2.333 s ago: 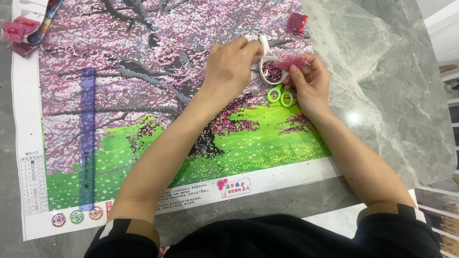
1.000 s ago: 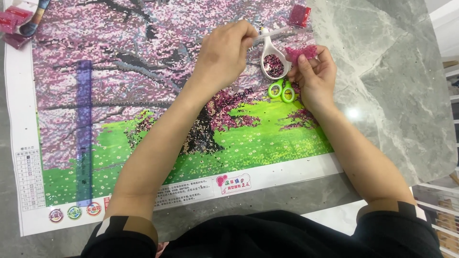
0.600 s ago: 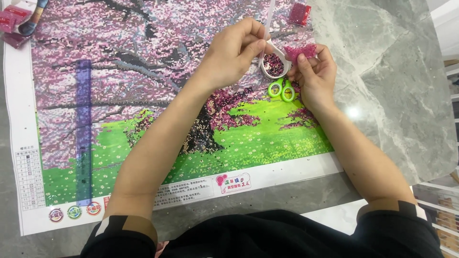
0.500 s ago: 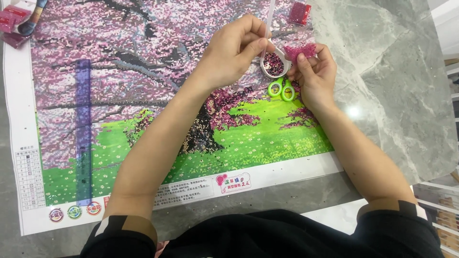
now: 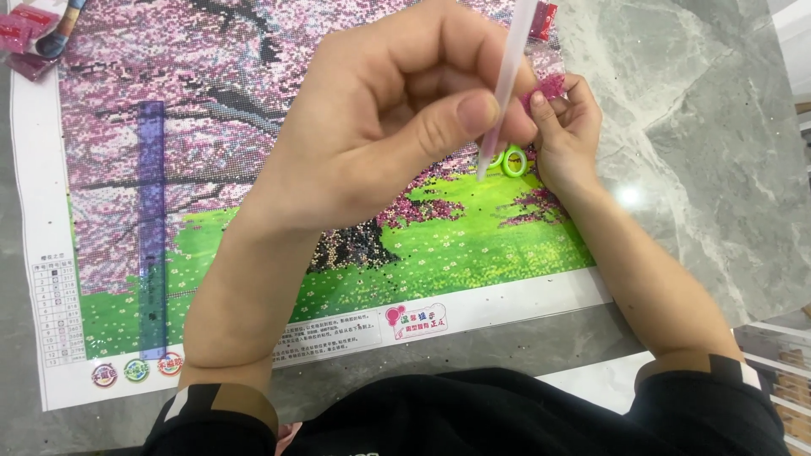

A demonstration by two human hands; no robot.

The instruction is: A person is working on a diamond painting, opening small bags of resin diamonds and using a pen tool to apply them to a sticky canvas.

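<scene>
Probably a home; marble table (image 5: 701,110); hobby canvas (image 5: 253,101).

The diamond-painting canvas (image 5: 279,279) is lying on the tabletop (image 5: 693,152), filling its left and middle. A ruler (image 5: 152,228) is lying on the canvas toward 9 o'clock. Bead packets (image 5: 25,42) are sitting at 10 o'clock, off the canvas's far corner. Another packet (image 5: 545,19) is resting at 1 o'clock. Small scissors (image 5: 512,160) are lying on the canvas, just right of centre.
</scene>
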